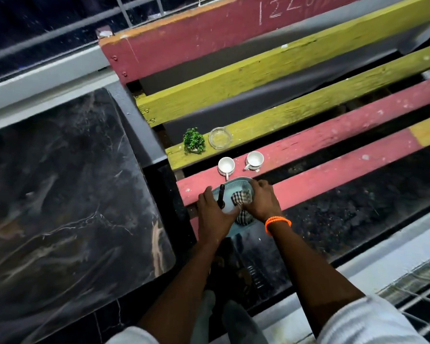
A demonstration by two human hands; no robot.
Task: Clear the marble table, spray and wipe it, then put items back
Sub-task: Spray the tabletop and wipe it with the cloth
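Note:
A dark marble table [67, 194] fills the left of the view, its top bare. On the red and yellow bench slats [308, 145] to its right rests a light teal basket [236, 182]. Inside the basket are a spray bottle with a black nozzle [221, 196] and a checked cloth [241, 198]. My left hand [212, 217] is closed around the spray bottle's white body. My right hand [262, 201] grips the checked cloth at the basket's right side. Behind the basket stand two white cups [226, 165] [255, 160], a clear glass ashtray [220, 138] and a small green plant [193, 141].
The bench backrest [209, 38] rises at the back. A grey ledge [47, 78] and railing run behind the table. A white net [420, 294] and pale ledge lie at the lower right. My legs show at the bottom.

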